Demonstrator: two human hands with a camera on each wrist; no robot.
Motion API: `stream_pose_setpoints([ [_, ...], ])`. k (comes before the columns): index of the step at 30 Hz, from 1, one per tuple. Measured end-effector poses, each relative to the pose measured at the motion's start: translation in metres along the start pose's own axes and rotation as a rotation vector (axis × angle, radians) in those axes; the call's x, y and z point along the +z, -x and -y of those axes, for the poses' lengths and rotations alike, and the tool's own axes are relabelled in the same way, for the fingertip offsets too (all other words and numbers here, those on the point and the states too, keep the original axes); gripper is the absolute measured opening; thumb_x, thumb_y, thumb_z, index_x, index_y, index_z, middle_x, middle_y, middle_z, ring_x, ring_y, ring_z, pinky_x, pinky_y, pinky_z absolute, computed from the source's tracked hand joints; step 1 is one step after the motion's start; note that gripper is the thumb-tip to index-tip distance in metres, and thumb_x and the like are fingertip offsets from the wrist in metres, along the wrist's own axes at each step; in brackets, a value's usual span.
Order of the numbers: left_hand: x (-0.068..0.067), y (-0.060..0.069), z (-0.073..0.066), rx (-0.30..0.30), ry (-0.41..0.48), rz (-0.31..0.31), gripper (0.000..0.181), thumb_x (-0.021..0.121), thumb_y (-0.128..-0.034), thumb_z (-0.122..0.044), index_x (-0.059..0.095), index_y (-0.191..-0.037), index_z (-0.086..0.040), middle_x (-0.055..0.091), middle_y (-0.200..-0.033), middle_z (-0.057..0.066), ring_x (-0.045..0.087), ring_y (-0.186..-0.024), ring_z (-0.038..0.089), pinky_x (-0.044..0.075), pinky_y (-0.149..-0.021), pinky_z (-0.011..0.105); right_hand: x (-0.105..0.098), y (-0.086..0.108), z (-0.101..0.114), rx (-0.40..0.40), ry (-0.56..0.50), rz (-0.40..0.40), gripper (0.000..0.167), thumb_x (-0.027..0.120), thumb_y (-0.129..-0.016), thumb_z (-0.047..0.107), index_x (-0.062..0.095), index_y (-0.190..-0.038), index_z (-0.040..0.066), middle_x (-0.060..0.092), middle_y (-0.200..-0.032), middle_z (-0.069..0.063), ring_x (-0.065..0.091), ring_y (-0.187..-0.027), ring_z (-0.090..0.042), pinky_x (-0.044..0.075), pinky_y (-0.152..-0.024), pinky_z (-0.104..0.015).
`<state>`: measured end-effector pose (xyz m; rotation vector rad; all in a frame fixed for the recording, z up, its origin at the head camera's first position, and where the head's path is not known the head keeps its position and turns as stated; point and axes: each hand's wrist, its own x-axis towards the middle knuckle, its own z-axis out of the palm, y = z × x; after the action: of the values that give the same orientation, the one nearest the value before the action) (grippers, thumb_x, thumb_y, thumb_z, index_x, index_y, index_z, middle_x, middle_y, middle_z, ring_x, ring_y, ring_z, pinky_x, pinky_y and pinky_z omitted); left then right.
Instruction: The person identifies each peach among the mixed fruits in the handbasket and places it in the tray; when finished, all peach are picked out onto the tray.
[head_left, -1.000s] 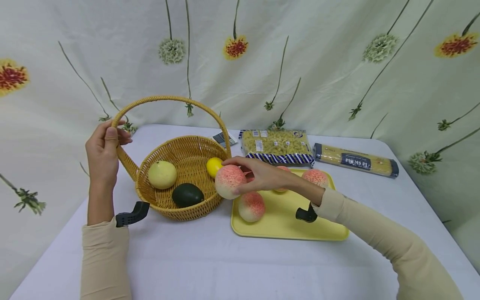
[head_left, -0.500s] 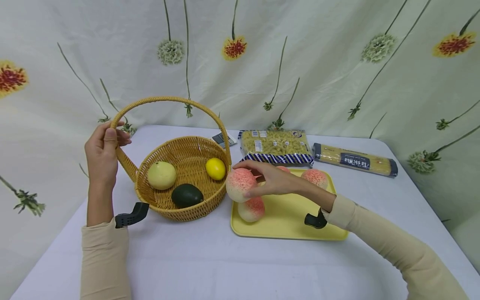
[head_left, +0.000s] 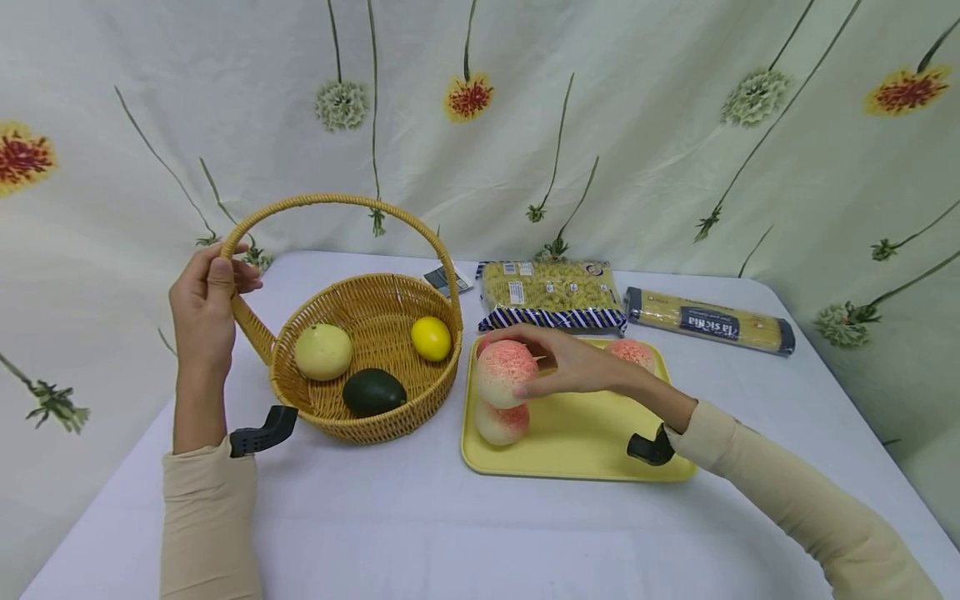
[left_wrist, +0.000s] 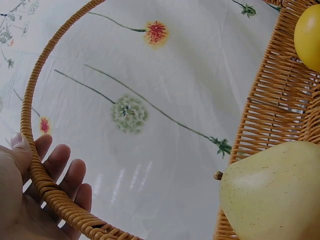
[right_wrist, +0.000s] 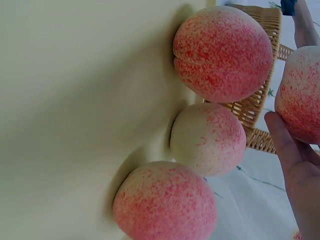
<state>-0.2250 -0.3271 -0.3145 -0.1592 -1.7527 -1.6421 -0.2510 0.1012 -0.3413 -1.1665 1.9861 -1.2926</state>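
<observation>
My left hand point(head_left: 206, 300) grips the left side of the handle point(head_left: 330, 198) of a wicker basket point(head_left: 375, 430). Inside the basket lie a pale green pear point(head_left: 323, 352), a dark green avocado point(head_left: 374, 392) and a yellow lemon point(head_left: 431, 338). In my right hand point(head_left: 570, 360) a pink and cream peach point(head_left: 506, 372) is held between fingers and thumb, over the left part of a yellow tray point(head_left: 585, 467). Below it, a second peach point(head_left: 501, 425) sits on the tray; another peach point(head_left: 632, 353) is at the back right. The right wrist view also shows a smaller-looking peach point(right_wrist: 207, 140) between two others.
Behind the tray lie a bag of pasta point(head_left: 551, 296) and a long pack of spaghetti point(head_left: 708, 320). A small dark and white packet point(head_left: 448, 278) is partly behind the basket. A flowered cloth point(head_left: 660, 183) hangs behind the white table point(head_left: 420, 533).
The right hand has carried the peach rightward, away from the basket's rim to above the tray. The lemon, partly covered before, is now in full view. My left hand stays on the handle.
</observation>
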Motion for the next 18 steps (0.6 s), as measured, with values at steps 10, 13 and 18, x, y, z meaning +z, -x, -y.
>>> stream_pose_setpoints([
  [10, 0.001, 0.001, 0.000, 0.003, 0.013, 0.005, 0.030, 0.053, -0.0972, -0.019, 0.063, -0.117, 0.001, 0.061, -0.085, 0.006, 0.060, -0.078, 0.016, 0.053, -0.074, 0.014, -0.008, 0.018, -0.008, 0.037, -0.030, -0.022, 0.065, 0.074, -0.084, 0.022, 0.040, -0.139, 0.011, 0.045, -0.138, -0.008, 0.050, -0.119, -0.024, 0.046, -0.102, -0.039],
  [13, 0.001, 0.000, 0.000, 0.004, 0.005, 0.006, 0.031, 0.053, -0.0973, -0.019, 0.062, -0.118, 0.001, 0.060, -0.085, 0.006, 0.060, -0.079, 0.016, 0.053, -0.075, 0.013, -0.010, 0.023, -0.011, 0.044, -0.028, -0.018, 0.066, 0.074, -0.084, 0.022, 0.040, -0.139, 0.010, 0.045, -0.137, -0.008, 0.050, -0.119, -0.025, 0.046, -0.101, -0.039],
  [18, 0.001, 0.000, 0.000, 0.002, 0.010, 0.002, 0.029, 0.053, -0.0972, -0.019, 0.063, -0.117, -0.001, 0.061, -0.085, 0.006, 0.060, -0.079, 0.017, 0.053, -0.075, 0.013, -0.013, 0.031, -0.015, 0.064, 0.019, -0.027, 0.065, 0.073, -0.082, 0.023, 0.041, -0.136, 0.009, 0.050, -0.131, -0.009, 0.052, -0.117, -0.024, 0.048, -0.099, -0.039],
])
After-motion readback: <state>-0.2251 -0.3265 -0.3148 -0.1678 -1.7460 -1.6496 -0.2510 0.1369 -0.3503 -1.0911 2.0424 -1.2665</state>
